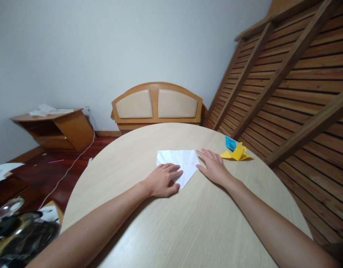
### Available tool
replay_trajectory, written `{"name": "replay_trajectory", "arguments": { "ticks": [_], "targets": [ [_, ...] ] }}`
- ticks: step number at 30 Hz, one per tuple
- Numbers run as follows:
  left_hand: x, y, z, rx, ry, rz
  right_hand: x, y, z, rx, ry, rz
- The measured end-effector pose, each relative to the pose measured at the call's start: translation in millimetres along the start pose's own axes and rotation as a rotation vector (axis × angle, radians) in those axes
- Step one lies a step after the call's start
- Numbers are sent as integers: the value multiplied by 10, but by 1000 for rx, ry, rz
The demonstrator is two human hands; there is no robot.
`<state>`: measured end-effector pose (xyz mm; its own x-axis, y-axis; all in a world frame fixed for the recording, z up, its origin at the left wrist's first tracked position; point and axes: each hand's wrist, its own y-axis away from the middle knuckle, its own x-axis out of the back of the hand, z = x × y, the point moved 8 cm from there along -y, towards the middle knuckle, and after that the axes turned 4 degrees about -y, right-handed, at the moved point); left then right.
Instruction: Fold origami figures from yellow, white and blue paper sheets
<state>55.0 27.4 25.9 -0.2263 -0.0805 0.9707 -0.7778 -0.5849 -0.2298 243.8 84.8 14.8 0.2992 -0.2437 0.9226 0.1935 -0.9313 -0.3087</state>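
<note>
White paper lies on the round table, on its far half near the middle — straight edge toward the far rim, tapering to a point on the near side, faint creases fanning across it. Left hand is palm down at the paper's near-left edge, fingers extended and slightly spread over the sheet, thumb by the pointed end. Right hand rests low over the table at the paper's right corner, fingers loosely apart, fingertips and thumb at the edge; can't tell how firmly either hand presses. Yellow folded figure sits near the table's far-right rim, beyond the right hand; blue folded piece just behind it, closer to the rim — can't tell if the two touch. Headboard with two cream panels stands past the table's far side, slatted wooden panel leans to its right. Left of the table: wooden cabinet with papers on top, white cable across the dark red floor.
</note>
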Motion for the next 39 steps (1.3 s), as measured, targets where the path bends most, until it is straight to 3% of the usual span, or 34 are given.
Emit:
{"name": "replay_trajectory", "arguments": {
  "ticks": [7,15,19,23,26,34,39],
  "targets": [
    [47,-45,18,10,-11,-2,-93,176,-536,196,-126,-214],
    [101,-33,20,-13,-28,7,-10,77,-341,188,-79,-84],
    [103,-60,20,10,-69,22,132,85,-465,299,-174,20],
    [96,-92,5,62,-148,34,175,210,-797,514,-314,-104],
    [92,-103,-11,84,-207,25,165,267,-914,589,-344,-167],
    [160,-69,-41,36,-247,-36,101,186,-762,534,-394,-219],
    [175,-16,-154,99,-199,-81,80,161,-688,478,-408,-228]
  ]
}}
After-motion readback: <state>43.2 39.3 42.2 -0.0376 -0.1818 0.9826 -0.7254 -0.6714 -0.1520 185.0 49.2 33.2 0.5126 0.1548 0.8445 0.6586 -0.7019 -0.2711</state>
